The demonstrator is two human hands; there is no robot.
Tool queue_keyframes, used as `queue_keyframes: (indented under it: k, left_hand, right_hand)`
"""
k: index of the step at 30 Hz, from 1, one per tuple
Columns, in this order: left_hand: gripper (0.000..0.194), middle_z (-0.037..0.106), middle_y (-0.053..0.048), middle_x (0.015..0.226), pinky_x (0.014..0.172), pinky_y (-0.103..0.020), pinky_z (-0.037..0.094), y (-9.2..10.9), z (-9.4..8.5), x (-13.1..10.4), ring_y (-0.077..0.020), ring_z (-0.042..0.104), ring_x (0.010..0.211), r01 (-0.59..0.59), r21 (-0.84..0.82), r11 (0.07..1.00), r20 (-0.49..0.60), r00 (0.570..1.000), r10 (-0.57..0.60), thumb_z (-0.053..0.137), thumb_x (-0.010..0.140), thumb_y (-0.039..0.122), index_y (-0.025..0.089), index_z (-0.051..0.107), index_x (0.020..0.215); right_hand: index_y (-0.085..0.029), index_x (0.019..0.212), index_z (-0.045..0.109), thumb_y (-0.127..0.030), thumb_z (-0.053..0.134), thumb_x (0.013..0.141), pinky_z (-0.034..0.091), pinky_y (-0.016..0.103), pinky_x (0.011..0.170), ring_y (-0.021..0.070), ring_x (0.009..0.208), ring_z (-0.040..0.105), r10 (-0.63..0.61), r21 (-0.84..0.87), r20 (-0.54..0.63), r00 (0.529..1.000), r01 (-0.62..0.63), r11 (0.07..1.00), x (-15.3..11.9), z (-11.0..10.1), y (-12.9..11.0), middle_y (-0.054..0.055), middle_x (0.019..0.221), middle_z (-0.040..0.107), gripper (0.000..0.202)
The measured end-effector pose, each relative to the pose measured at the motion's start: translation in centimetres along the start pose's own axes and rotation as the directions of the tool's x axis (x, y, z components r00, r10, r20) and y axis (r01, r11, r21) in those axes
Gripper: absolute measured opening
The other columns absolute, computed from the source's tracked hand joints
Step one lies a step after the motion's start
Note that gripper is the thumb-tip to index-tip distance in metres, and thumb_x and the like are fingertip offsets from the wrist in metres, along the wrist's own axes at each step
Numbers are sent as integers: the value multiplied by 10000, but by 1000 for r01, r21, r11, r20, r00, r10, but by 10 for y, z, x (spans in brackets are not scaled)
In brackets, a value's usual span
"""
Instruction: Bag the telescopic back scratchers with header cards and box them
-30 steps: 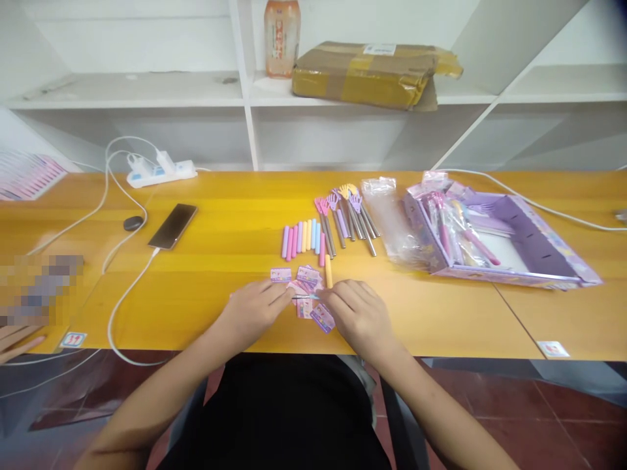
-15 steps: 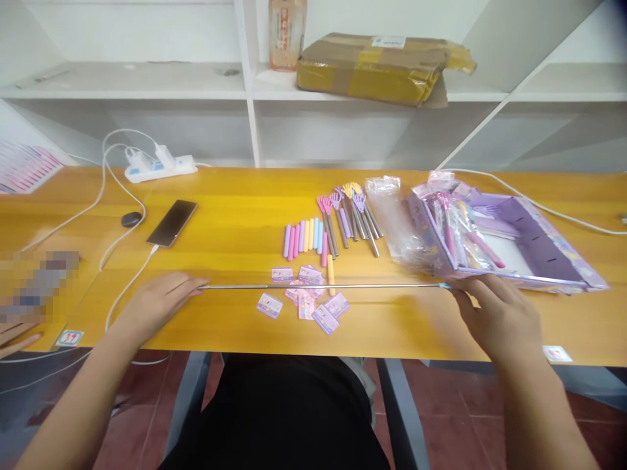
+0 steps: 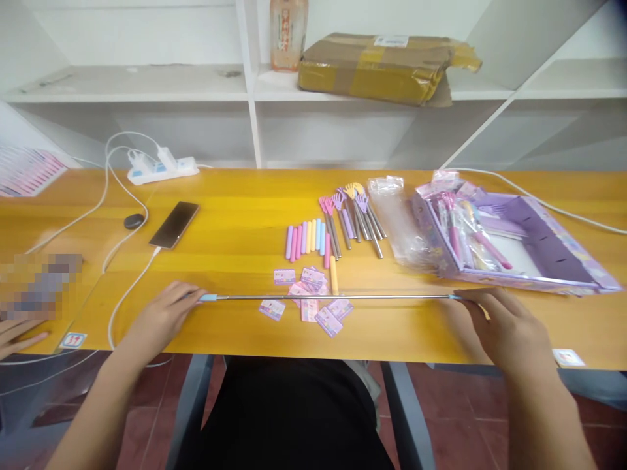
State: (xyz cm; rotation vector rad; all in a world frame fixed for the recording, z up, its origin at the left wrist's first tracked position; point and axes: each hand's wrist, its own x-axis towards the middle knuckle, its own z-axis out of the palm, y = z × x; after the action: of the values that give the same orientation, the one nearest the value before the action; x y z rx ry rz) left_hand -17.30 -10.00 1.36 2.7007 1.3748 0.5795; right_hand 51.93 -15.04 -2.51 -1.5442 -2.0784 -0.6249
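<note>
Head view: both hands are closed on one long, thin metal rod (image 3: 337, 297). Left hand (image 3: 164, 320) grips the light-blue section at the rod's left end; right hand (image 3: 512, 329) grips the right end, where a light-blue collar and a small yellow part show at the fingers. The rod lies left to right across the near part of the bench (image 3: 235, 209), passing over printed cards (image 3: 328, 321); contact with them cannot be determined. A yellow tube (image 3: 334, 274) points away from the cards. Farther back are a row of coloured tubes (image 3: 308, 236) and, to its right, a cluster of hand-shaped scratchers (image 3: 362, 203). Next to the right come a clear plastic bag (image 3: 392, 222) and a purple tray (image 3: 533, 282) containing wrapped items (image 3: 453, 238). At left, a phone (image 3: 175, 225) rests near a power strip (image 3: 164, 170). Far shelf: a taped carton (image 3: 372, 68) beside an orange bottle (image 3: 288, 36).
</note>
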Motion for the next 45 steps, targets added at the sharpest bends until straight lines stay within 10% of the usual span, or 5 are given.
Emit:
queue_keyframes:
  k: [4, 11, 17, 33, 45]
  left_hand:
    - [282, 795, -80, 1102, 885, -349, 637, 25, 14, 14, -218, 751, 975, -15, -91, 996, 28, 999, 18, 521, 1119, 228, 235, 789, 1203]
    - [347, 774, -112, 1163, 895, -361, 644, 120, 71, 60, -219, 750, 1017, -125, -164, 979, 5, 992, 127, 437, 1125, 146, 202, 686, 1361]
    - [346, 773, -104, 1135, 906, -375, 620, 118, 70, 63, -221, 734, 1006, -164, -95, 982, -21, 987, 162, 418, 1119, 107, 183, 685, 1325]
    - [266, 755, -81, 1075, 795, -358, 530, 108, 71, 68, -230, 644, 910, -220, 18, 975, 47, 975, 219, 520, 1093, 93, 186, 657, 1301]
    - [312, 788, -58, 1026, 784, -393, 556, -4, -22, 13, -231, 660, 841, -202, 241, 949, -91, 969, 229, 581, 1069, 91, 250, 686, 1316]
  right_hand:
    - [-304, 1053, 767, -144, 803, 967, 641, 316, 782, 207, 833, 805, -22, 108, -94, 995, 32, 994, 16, 8, -30, 25, 968, 819, 185]
    - [-224, 1262, 712, -25, 628, 1035, 609, 365, 797, 232, 950, 732, -160, 391, -84, 984, 180, 903, 67, 17, -188, 104, 1112, 794, 313]
    - [-179, 1221, 689, 20, 578, 1039, 554, 357, 788, 220, 885, 651, -213, 380, -95, 972, 233, 895, 79, 9, -233, 93, 1038, 780, 291]
    - [-169, 1086, 681, -61, 603, 1081, 445, 362, 759, 208, 841, 581, -227, 379, 47, 973, 193, 905, 77, 16, -213, 54, 900, 695, 133]
    - [-268, 844, 758, -226, 810, 953, 577, 323, 698, 188, 708, 734, 42, -75, -205, 978, -59, 995, -3, -27, 5, 61, 784, 804, 128]
